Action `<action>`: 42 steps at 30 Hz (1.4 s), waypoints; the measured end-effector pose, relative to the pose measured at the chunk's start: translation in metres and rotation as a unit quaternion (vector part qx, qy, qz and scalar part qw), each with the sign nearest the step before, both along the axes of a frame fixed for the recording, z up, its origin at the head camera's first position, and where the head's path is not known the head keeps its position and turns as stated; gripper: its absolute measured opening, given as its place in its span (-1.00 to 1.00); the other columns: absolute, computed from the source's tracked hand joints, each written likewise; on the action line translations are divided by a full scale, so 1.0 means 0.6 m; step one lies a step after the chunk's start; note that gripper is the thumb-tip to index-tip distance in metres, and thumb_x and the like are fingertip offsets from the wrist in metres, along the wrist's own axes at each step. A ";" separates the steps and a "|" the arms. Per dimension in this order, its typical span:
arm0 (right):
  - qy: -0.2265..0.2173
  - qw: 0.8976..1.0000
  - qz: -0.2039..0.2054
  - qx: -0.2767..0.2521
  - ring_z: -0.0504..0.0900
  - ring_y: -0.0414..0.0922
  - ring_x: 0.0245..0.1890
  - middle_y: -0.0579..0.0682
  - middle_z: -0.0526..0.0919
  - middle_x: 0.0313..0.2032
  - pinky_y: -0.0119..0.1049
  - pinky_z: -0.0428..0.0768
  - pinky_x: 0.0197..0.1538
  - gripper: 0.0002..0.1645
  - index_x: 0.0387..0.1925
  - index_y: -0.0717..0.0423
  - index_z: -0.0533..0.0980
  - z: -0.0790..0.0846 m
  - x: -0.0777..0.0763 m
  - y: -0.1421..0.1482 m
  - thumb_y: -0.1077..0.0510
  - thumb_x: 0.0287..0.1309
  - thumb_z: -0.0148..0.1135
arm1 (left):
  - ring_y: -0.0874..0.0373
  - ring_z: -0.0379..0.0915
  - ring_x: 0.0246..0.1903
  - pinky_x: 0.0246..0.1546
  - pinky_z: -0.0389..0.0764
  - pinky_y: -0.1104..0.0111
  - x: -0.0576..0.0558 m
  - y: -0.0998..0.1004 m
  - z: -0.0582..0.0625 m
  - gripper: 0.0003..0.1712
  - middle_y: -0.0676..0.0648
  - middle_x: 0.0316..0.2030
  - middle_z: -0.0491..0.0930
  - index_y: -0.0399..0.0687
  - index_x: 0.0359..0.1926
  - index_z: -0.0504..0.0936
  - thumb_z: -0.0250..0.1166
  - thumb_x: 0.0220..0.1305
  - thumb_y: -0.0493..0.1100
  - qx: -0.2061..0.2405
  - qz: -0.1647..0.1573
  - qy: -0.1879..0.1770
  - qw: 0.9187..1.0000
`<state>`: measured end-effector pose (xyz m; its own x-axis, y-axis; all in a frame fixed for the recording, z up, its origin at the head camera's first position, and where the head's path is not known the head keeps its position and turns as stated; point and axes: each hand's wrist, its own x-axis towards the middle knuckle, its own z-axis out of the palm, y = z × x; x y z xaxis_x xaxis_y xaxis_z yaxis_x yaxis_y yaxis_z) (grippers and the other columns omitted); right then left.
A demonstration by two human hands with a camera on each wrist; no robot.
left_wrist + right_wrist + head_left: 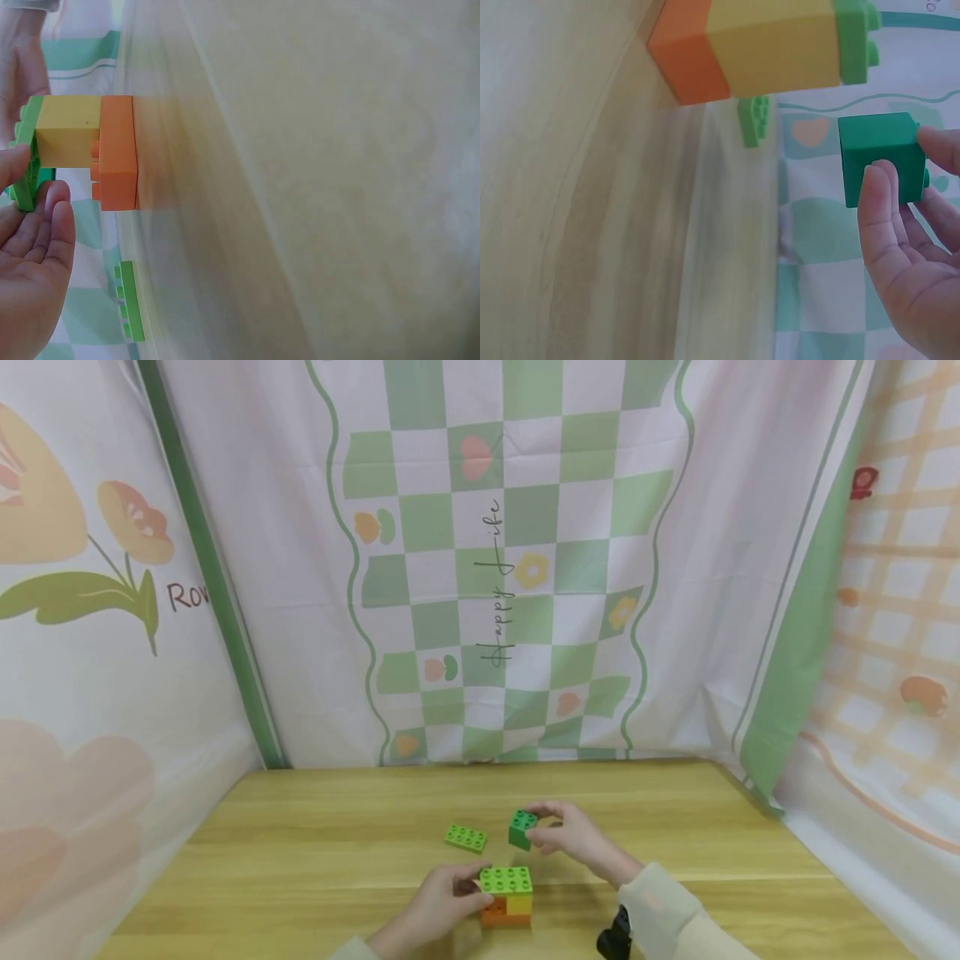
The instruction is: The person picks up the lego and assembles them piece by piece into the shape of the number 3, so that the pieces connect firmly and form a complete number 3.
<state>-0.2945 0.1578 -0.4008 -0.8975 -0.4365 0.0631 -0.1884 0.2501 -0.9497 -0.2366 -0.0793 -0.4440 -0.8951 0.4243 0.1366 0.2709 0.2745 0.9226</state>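
In the head view, my left hand grips the near-left side of a small stack of toy building bricks. The stack has an orange brick at the bottom, a yellow brick on one end of it, and a light-green studded plate on top, which overhangs an open gap. Thumb and fingers lie at the plate's overhanging end in the left wrist view. Beyond the stack, my right hand pinches a dark green brick between thumb and fingers, held in the air with its studs up.
A second light-green plate lies studs up on the wooden table, behind and left of the stack. A black device sits at my right wrist. Printed curtains close off the table's back and sides.
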 end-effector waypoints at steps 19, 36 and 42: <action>-0.013 0.999 0.033 0.000 0.55 0.11 -0.19 0.17 0.43 -0.03 -0.01 0.55 -0.14 -0.40 0.16 0.34 0.32 0.034 0.031 -0.001 0.13 0.15 0.21 | 0.20 0.47 -0.37 -0.33 0.54 0.45 0.000 0.001 0.001 -0.52 -0.02 -0.26 0.60 -0.32 0.08 0.49 0.31 0.13 -0.25 0.000 0.007 -0.007 1.000; -0.013 0.997 0.077 0.002 0.57 0.06 -0.21 0.17 0.46 -0.01 0.01 0.55 -0.16 -0.46 0.13 0.31 0.36 0.034 0.046 0.003 0.14 0.17 0.20 | 0.21 0.48 -0.36 -0.33 0.54 0.45 -0.003 0.001 -0.005 -0.52 -0.04 -0.21 0.60 -0.32 0.09 0.49 0.30 0.14 -0.25 0.004 0.006 0.001 1.000; -0.009 0.995 0.101 -0.003 0.57 0.11 -0.23 0.16 0.49 -0.10 -0.08 0.58 -0.20 -0.49 0.12 0.32 0.37 0.029 0.047 0.004 0.18 0.16 0.19 | 0.22 0.48 -0.37 -0.32 0.54 0.46 -0.003 0.001 -0.004 -0.50 -0.06 -0.19 0.60 -0.37 0.09 0.47 0.30 0.14 -0.25 0.008 0.002 0.004 1.000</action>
<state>-0.2661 0.1604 -0.3836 -0.7930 -0.6070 0.0518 -0.2175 0.2026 -0.9548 -0.2386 -0.0787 -0.4463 -0.8958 0.4182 0.1507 0.2771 0.2601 0.9250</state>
